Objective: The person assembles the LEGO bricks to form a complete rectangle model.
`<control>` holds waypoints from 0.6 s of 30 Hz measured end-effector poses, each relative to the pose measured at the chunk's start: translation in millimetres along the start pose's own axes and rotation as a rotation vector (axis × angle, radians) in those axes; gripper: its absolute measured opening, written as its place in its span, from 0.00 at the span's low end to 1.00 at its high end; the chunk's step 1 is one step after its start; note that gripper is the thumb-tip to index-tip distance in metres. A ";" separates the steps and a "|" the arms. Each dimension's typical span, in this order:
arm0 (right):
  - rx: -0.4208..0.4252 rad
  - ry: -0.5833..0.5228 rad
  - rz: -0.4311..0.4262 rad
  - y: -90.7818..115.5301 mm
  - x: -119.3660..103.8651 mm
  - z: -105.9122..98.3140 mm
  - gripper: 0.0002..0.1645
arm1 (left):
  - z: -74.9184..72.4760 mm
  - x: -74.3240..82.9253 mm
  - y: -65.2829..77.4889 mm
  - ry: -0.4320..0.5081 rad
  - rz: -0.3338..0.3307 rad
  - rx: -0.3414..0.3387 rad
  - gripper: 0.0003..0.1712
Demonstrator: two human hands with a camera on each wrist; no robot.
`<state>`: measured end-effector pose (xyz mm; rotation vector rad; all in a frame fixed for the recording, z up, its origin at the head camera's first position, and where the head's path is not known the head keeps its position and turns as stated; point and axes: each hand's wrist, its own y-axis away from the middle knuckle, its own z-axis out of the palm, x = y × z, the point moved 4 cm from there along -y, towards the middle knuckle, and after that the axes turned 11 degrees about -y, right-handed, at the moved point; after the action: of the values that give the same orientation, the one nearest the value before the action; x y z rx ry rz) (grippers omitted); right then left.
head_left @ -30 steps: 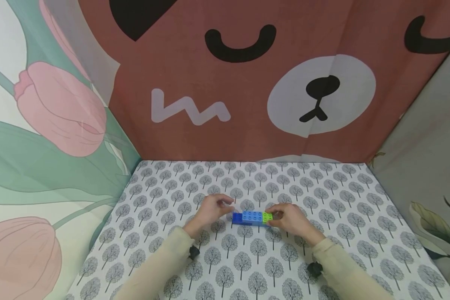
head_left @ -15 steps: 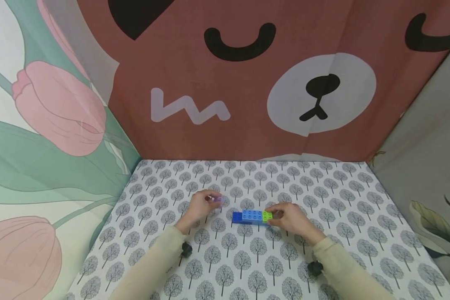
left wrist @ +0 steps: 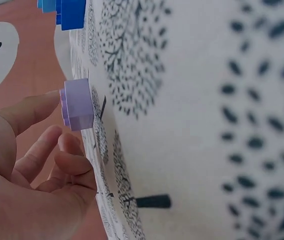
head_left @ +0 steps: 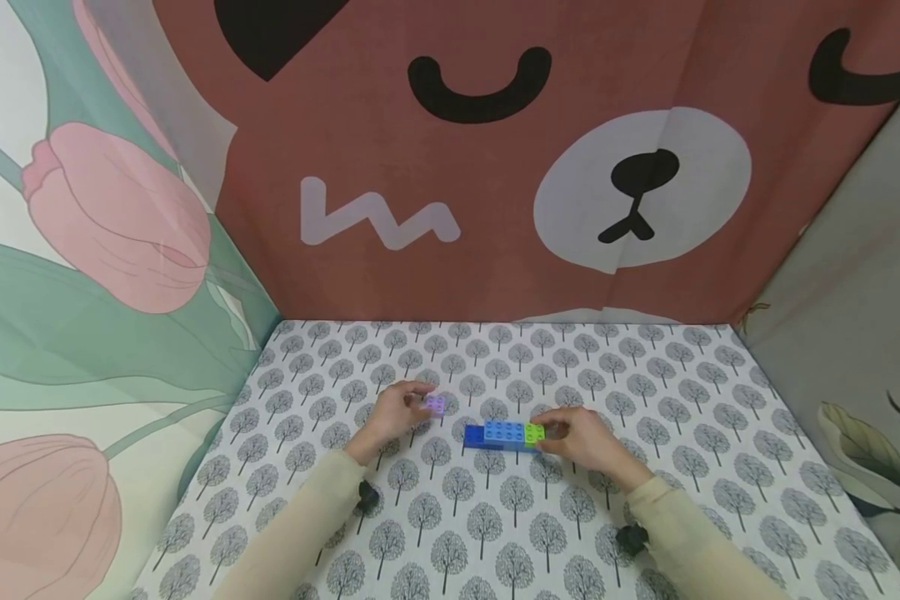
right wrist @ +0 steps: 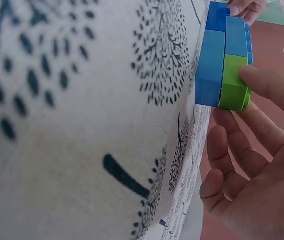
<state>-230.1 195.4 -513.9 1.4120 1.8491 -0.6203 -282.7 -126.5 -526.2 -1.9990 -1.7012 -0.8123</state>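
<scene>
A small purple building brick (head_left: 435,405) sits studs up on the patterned cloth, left of the brick assembly. My left hand (head_left: 393,417) is right beside it, thumb and fingers spread apart at its left side; in the left wrist view one fingertip is at the studs of the purple brick (left wrist: 78,105). The assembly has a dark blue brick (head_left: 473,437) low at its left end, with a light blue brick (head_left: 504,431) and a lime green brick (head_left: 534,432) on top. My right hand (head_left: 585,437) pinches the green brick (right wrist: 234,82) at the right end.
The cloth (head_left: 487,525) printed with grey trees covers the flat surface. A brown bear-face backdrop (head_left: 390,283) stands behind it. Printed fabric walls rise at the left (head_left: 120,350) and right (head_left: 855,333).
My left hand has drawn away from the assembly to the left with the purple brick, then loosened its fingers, so the brick stands on the cloth. The right hand has stayed put.
</scene>
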 end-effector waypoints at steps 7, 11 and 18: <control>0.000 -0.001 0.010 0.6 -0.9 -0.5 0.24 | 3.0 -4.4 -2.6 0.000 -0.040 -0.042 0.25; 0.001 0.001 0.017 0.0 -0.1 -0.2 0.24 | 5.3 -5.6 -4.9 -0.022 -0.049 -0.073 0.26; 0.005 -0.010 0.034 -0.7 4.2 1.2 0.24 | 8.8 -5.4 -6.2 -0.044 -0.031 -0.089 0.25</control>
<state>-231.1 196.9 -518.0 1.4375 1.8135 -0.6142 -287.7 -123.8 -536.8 -2.0685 -1.7533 -0.8753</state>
